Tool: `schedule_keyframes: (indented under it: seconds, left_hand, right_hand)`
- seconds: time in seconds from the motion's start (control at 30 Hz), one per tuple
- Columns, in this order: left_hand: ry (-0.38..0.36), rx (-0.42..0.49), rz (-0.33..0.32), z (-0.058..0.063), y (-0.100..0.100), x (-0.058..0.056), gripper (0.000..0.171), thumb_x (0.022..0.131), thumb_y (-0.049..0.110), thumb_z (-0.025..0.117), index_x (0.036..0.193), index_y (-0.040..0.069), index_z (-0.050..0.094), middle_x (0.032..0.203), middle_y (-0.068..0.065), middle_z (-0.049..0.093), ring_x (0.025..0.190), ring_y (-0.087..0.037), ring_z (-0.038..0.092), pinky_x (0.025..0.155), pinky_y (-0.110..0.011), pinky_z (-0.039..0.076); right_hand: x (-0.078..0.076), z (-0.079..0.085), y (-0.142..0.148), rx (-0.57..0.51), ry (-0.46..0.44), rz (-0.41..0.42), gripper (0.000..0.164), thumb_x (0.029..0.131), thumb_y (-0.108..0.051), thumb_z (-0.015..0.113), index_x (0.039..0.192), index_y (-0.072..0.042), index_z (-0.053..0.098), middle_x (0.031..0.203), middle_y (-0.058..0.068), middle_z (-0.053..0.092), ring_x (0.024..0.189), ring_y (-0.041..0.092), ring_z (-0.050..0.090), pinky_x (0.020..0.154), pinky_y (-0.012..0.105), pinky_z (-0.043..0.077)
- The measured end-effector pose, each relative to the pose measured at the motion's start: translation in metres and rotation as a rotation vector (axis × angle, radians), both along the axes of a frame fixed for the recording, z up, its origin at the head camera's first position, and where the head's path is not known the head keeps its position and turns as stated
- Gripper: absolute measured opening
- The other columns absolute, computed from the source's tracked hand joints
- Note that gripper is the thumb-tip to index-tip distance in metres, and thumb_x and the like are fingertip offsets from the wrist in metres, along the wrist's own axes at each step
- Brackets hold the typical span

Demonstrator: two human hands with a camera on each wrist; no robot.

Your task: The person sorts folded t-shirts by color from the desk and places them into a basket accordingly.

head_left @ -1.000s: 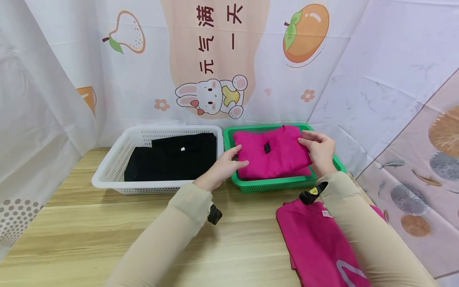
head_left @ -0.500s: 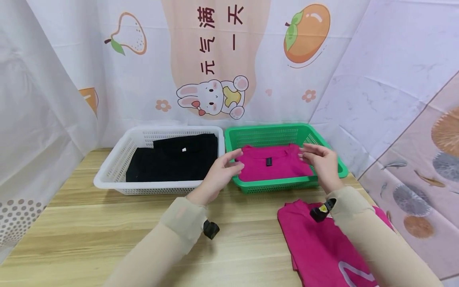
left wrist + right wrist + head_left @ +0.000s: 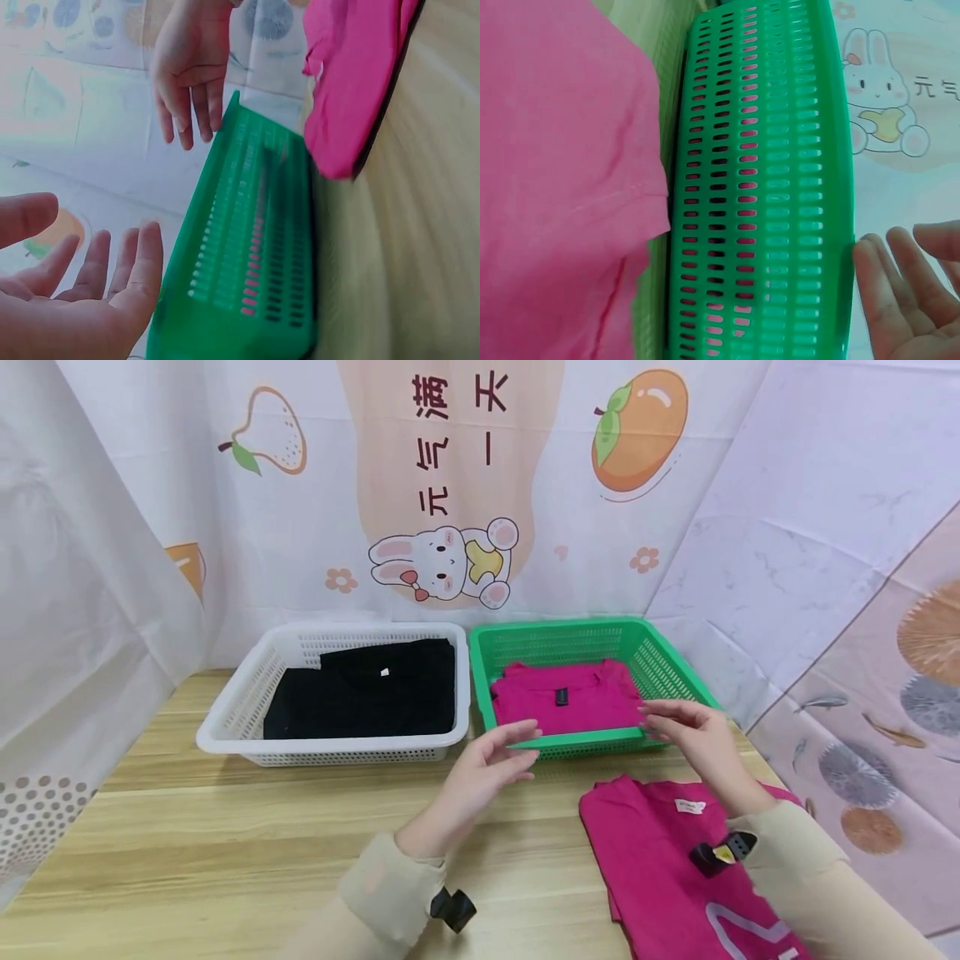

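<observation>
A folded pink shirt (image 3: pixel 566 697) with a dark neck label lies in the green basket (image 3: pixel 577 742). My left hand (image 3: pixel 483 772) hovers before the basket's near left corner, fingers extended and holding nothing. Over the near right rim is my right hand (image 3: pixel 697 735), its fingers loosely bent with nothing between them. Below the right wrist, another folded pink shirt (image 3: pixel 652 852) with a white label and a pale print lies on the table, partly covered by the right sleeve. In the right wrist view, the right hand (image 3: pixel 915 300) is beside the green basket's rim (image 3: pixel 844 187).
To the left stands a white basket (image 3: pixel 225 727) holding folded black clothing (image 3: pixel 360 693). Both baskets rest on a wooden table (image 3: pixel 262 843), against a printed curtain (image 3: pixel 600 552) at the back. Black wrist cameras sit on both sleeves.
The pink shirt held between both hands a second ago has been let go and lies flat in the green basket. Both hands have drawn back toward the near side, off the shirt.
</observation>
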State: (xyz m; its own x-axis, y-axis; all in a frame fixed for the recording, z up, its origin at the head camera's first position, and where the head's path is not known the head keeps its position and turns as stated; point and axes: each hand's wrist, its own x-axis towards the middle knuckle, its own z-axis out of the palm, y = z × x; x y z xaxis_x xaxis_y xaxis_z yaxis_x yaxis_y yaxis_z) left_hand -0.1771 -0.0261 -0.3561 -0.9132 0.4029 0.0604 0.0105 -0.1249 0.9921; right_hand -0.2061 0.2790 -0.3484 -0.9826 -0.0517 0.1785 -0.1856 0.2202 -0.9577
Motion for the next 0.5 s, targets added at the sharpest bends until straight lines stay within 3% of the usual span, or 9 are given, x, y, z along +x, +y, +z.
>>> schedule_keyframes:
  seconds: [0.13, 0.27, 0.4, 0.5]
  left_hand:
    - [-0.04, 0.034, -0.028, -0.007, 0.004, 0.01, 0.047, 0.098, 0.008, 0.058, 0.142, -0.002, 0.048, 0.14, -0.022, 0.054, 0.117, -0.021, 0.062, 0.099, -0.04, 0.053]
    - [-0.079, 0.045, -0.031, -0.014, 0.01, 0.018, 0.048, 0.098, 0.012, 0.059, 0.143, -0.002, 0.047, 0.14, -0.02, 0.055, 0.121, -0.024, 0.06, 0.1, -0.04, 0.053]
    - [-0.113, 0.043, -0.021, -0.02, 0.016, 0.024, 0.049, 0.097, 0.013, 0.06, 0.143, 0.001, 0.047, 0.141, -0.018, 0.054, 0.122, -0.025, 0.059, 0.099, -0.038, 0.053]
    - [-0.133, 0.047, -0.023, -0.025, 0.02, 0.028, 0.05, 0.098, 0.012, 0.059, 0.144, 0.001, 0.046, 0.144, -0.018, 0.052, 0.126, -0.031, 0.055, 0.102, -0.042, 0.051]
  right_hand:
    - [0.016, -0.005, 0.012, 0.033, -0.019, 0.019, 0.021, 0.098, -0.012, 0.062, 0.115, -0.019, 0.072, 0.102, -0.018, 0.072, 0.088, 0.0, 0.071, 0.076, 0.015, 0.057]
    - [0.033, -0.009, 0.025, -0.045, 0.017, 0.025, 0.028, 0.097, -0.003, 0.06, 0.116, -0.02, 0.071, 0.105, -0.015, 0.072, 0.089, 0.0, 0.072, 0.077, 0.016, 0.057]
    - [0.048, -0.012, 0.039, -0.097, 0.058, -0.014, 0.032, 0.095, 0.002, 0.06, 0.119, -0.015, 0.071, 0.105, -0.015, 0.074, 0.092, -0.001, 0.071, 0.077, 0.016, 0.057]
    - [0.058, -0.016, 0.051, -0.056, 0.048, -0.086, 0.031, 0.094, 0.0, 0.063, 0.121, -0.015, 0.071, 0.106, -0.018, 0.074, 0.096, -0.006, 0.068, 0.079, 0.01, 0.053]
